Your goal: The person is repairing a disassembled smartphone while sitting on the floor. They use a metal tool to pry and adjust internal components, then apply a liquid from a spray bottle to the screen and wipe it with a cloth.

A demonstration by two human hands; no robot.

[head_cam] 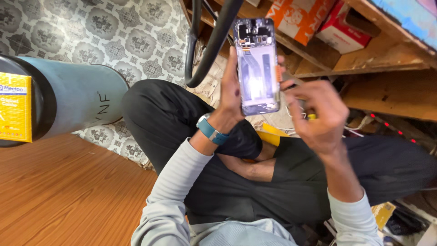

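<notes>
My left hand holds an opened smartphone upright by its left edge, with the back cover off and the internal parts and a pale battery showing. My right hand is at the phone's right edge, fingers pinched on a thin tool with a yellow handle end that touches the phone's side. A blue watch sits on my left wrist. Both arms wear light grey sleeves, above my crossed legs in dark trousers.
A grey cylindrical container lies at the left with a yellow box in front. Black cables hang by the phone. Wooden shelves with orange and red boxes stand at the right. Patterned floor covering and a wooden surface lie below.
</notes>
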